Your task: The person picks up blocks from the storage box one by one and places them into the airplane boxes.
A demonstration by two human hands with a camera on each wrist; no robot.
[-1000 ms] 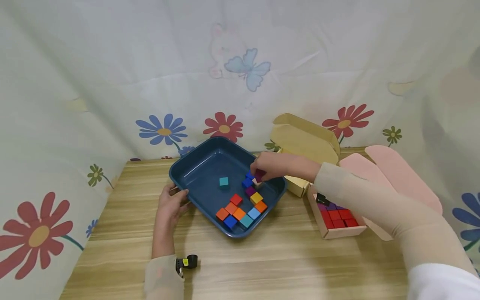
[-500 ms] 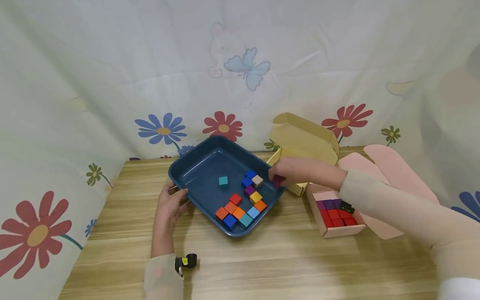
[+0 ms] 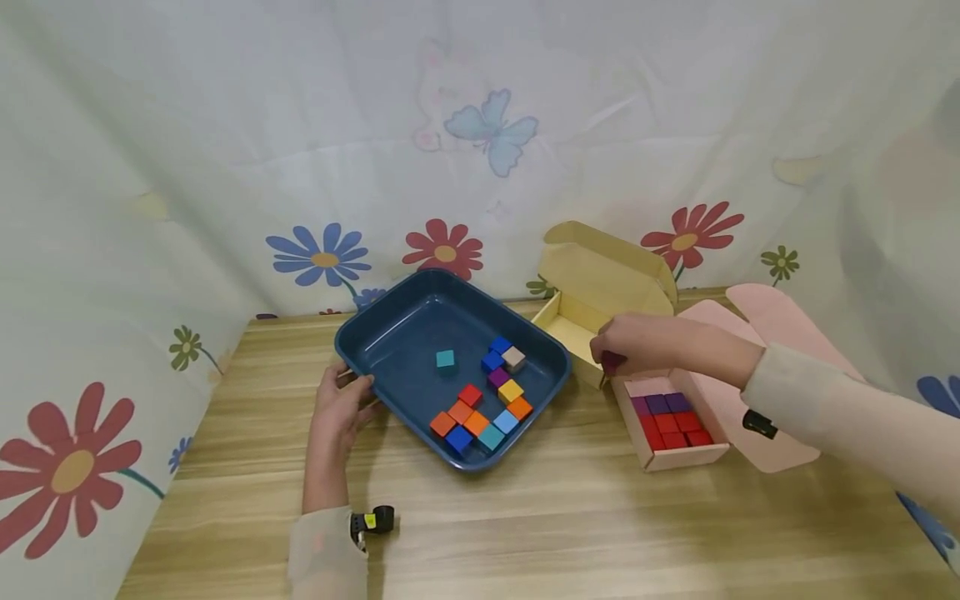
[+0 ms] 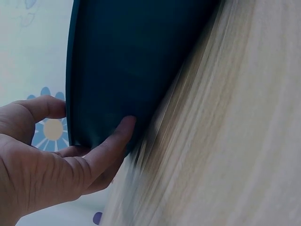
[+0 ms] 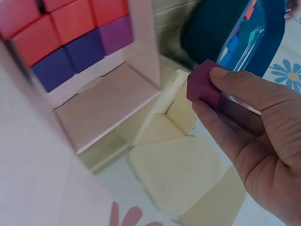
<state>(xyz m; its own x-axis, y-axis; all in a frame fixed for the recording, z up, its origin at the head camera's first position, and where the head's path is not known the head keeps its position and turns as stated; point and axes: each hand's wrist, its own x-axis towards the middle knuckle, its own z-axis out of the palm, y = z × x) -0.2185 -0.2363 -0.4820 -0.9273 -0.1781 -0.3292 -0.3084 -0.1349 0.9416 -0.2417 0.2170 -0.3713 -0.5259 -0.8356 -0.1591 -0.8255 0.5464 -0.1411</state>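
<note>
"Across the middle of the frame, what is the table [image 3: 495, 533] holding up?"

"A dark blue tray [image 3: 397, 350] is taking up the centre. Right of it, a yellow box [image 3: 600, 271] is standing with its lid raised, and a pink box [image 3: 686, 457] is lying open lower down, toward the right of the frame."

"And the hands?"

"Left of centre, the left hand [image 3: 339, 408] is gripping the tray's corner, thumb on one side and fingers on the other. Right of centre, the right hand [image 3: 641, 337] is hanging by the near edge of the yellow box, and its thumb and fingertips are pinching one purple block [image 5: 200, 87]."

"Which step are we watching, then?"

"The carry, I'm judging: the block is hanging between tray and pink box, not yet set down. Loose mixed blocks [image 3: 511, 392] are lying in the tray."

"What is the next move asking for?"

"Probably a short reach toward the lower right. Inside the pink box, red blocks [image 3: 686, 422] are filling the lower rows, purple blocks [image 3: 657, 404] are forming the row above, and a bare strip is showing at the upper end. I'm reckoning that strip is calling for the block, squared against its neighbours, then for fingertips parting without nudging anything."
</note>
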